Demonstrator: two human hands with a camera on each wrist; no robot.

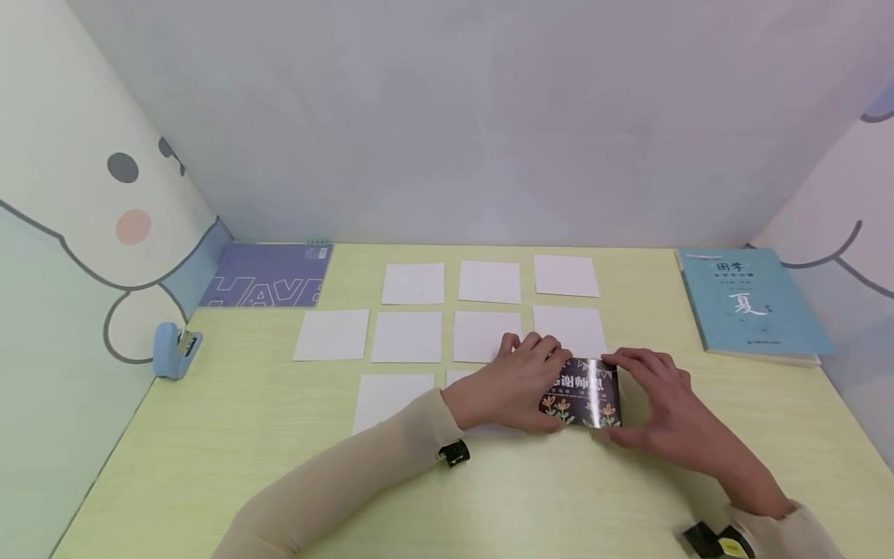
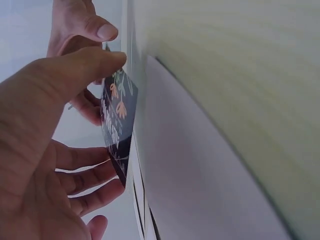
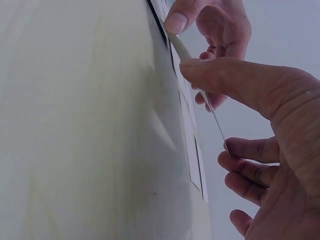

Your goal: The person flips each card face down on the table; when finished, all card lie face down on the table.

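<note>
Both hands hold a dark card [image 1: 583, 396] with white lettering and orange flowers, one at each end. My left hand [image 1: 513, 384] grips its left end between thumb and fingers, thumb at the near edge and fingertips at the far edge. On the right end, my right hand [image 1: 667, 411] pinches it the same way. From the left wrist, the card [image 2: 119, 110] appears tilted, close over the table. In the right wrist view the card [image 3: 217, 125] shows nearly edge-on. White cards [image 1: 407, 337] lie in rows beside and under the left forearm, which partly hides the nearest ones.
A purple spiral notebook [image 1: 268, 276] lies at the back left, with a blue stapler [image 1: 174, 352] near the left edge. At the right is a blue book [image 1: 757, 303]. Wall panels stand behind and on both sides of the pale yellow table [image 1: 545, 505].
</note>
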